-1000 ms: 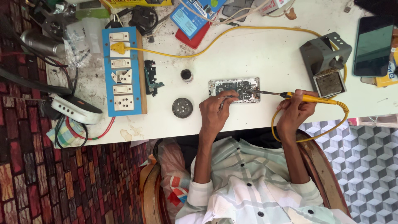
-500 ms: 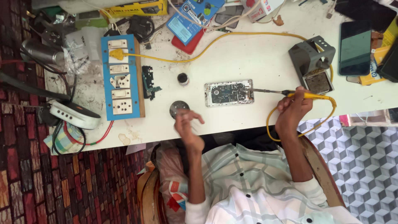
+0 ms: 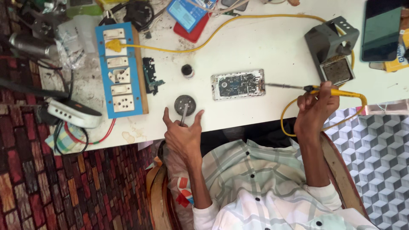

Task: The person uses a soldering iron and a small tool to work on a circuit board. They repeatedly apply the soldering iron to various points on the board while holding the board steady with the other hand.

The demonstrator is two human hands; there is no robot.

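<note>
On the white table [image 3: 264, 47], the blue rectangular socket board [image 3: 120, 70] is lying well left of the opened phone with its bare circuit board [image 3: 238, 84], which is sitting near the table's middle with soldering seemingly under way; the next move probably calls for steadying the tip on one exact spot. Right of that phone, the right hand [image 3: 316, 110] is closing its fingers around the yellow-handled soldering iron [image 3: 332, 91], its tip pointing at the phone's right edge. Left of the phone, the left hand [image 3: 182, 133] is spreading its fingers, pinching a thin metal tool [image 3: 183, 114] just beside the small round grey tin [image 3: 185, 104].

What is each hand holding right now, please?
Left hand: closed on thin metal tool over round grey tin.
Right hand: closed on yellow-handled soldering iron.
</note>
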